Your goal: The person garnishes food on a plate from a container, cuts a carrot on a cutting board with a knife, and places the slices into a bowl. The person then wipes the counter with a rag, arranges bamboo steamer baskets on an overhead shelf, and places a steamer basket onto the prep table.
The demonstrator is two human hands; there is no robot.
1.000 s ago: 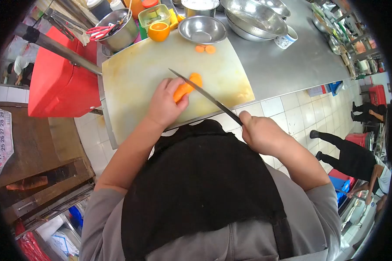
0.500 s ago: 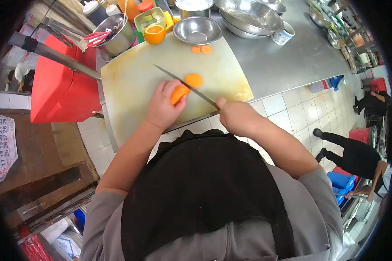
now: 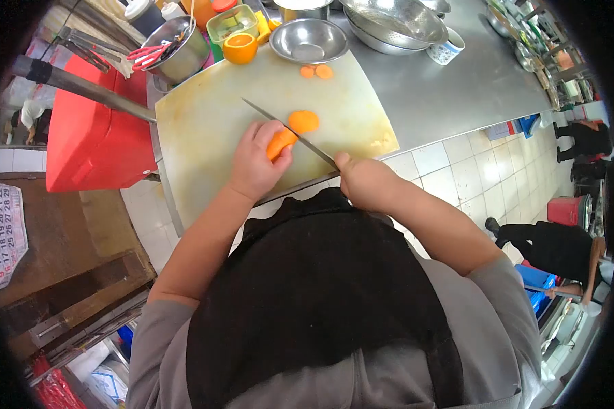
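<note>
My left hand (image 3: 259, 158) is closed around a piece of carrot (image 3: 280, 144) and presses it on the cutting board (image 3: 205, 116). In my right hand (image 3: 367, 181) is the handle of a long kitchen knife (image 3: 315, 148). Its blade slants across the board, right beside the carrot's cut end and close to my left fingertips. Just past the blade lie orange carrot slices (image 3: 303, 120), how many I cannot tell. Farther up the board are small carrot ends (image 3: 316, 71), near a steel bowl (image 3: 308, 41).
A halved orange (image 3: 240, 48) and a green plastic container (image 3: 232, 24) stand at the board's far edge. To the left are a steel pot (image 3: 184, 51) with red-handled tools and a red cooler box (image 3: 95, 129). Nested steel bowls (image 3: 396, 27) and a cup (image 3: 446, 48) sit behind. Another person (image 3: 552, 252) stands at right.
The slices beyond the blade form a slightly wider group. Both hands keep nearly the same position, with the knife still against the carrot. The person at right has shifted.
</note>
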